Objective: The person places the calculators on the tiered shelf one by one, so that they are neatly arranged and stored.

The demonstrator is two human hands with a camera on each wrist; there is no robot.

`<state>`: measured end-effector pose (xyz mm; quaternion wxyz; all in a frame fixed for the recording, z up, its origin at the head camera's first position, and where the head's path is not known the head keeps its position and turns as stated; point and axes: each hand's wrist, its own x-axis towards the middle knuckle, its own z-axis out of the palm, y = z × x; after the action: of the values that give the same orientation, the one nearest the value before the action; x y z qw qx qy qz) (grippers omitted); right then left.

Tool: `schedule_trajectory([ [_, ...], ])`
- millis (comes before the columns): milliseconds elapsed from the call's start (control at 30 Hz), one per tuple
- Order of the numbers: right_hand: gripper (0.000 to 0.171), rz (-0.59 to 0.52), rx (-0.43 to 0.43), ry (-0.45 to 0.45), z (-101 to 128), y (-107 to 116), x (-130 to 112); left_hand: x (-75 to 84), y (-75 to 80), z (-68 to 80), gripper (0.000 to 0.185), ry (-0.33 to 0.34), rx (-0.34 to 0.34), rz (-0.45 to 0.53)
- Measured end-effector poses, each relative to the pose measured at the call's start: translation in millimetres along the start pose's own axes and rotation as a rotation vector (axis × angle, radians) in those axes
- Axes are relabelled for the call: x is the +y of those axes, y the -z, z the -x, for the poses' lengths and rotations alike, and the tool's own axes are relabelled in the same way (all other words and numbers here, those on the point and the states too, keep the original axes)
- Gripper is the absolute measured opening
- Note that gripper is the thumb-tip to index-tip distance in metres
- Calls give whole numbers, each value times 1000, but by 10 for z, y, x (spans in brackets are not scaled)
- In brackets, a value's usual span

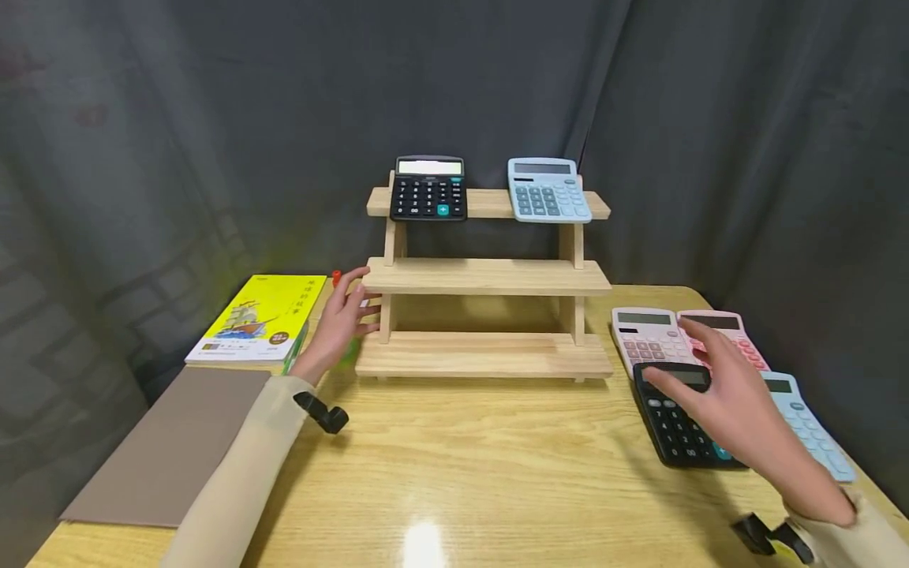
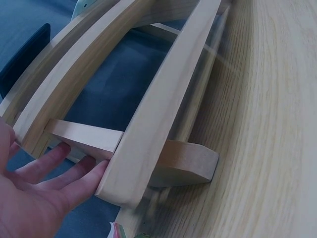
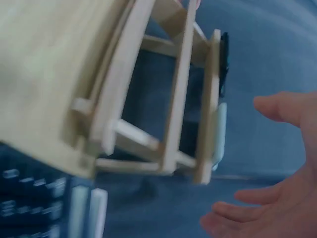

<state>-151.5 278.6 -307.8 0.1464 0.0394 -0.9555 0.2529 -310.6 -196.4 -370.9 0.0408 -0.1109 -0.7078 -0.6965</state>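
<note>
The right hand (image 1: 738,410) is hovering with fingers spread and relaxed over the black desk calculator (image 1: 678,422), nearest of four lying on the wooden table (image 1: 497,473), beside two pink ones and one pale blue; the left hand (image 1: 341,323), fingers straight, is touching the three-tier pine shelf (image 1: 486,276), whose top tier is holding two calculators

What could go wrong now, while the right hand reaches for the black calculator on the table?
1. The black calculator lies partly over the pink calculators; lifting it carelessly may drag or shift them.
2. The light blue calculator by the edge sits near the table's right side, so the right hand could nudge it off.
3. The left hand touches the wooden shelf; a push might shake the two calculators on top.
</note>
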Motion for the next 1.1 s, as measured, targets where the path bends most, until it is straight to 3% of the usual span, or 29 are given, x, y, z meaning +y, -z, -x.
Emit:
schedule_trajectory([
  [300, 122, 71, -41, -129, 295, -158, 543, 4, 28, -13, 49, -2, 3, 2],
  [467, 125, 77, -170, -247, 353, -207, 786, -1, 22, -13, 49, 0, 1, 5],
  [600, 129, 71, -207, -267, 380, -276, 937, -8, 15, -18, 49, 2, 2, 3],
  [800, 129, 70, -201, -238, 375, -376, 1041, -14, 5, -9, 48, -5, 4, -1],
  [1100, 125, 85, -123, -79, 341, -457, 1030, -6, -9, 3, 47, -2, 12, -11],
])
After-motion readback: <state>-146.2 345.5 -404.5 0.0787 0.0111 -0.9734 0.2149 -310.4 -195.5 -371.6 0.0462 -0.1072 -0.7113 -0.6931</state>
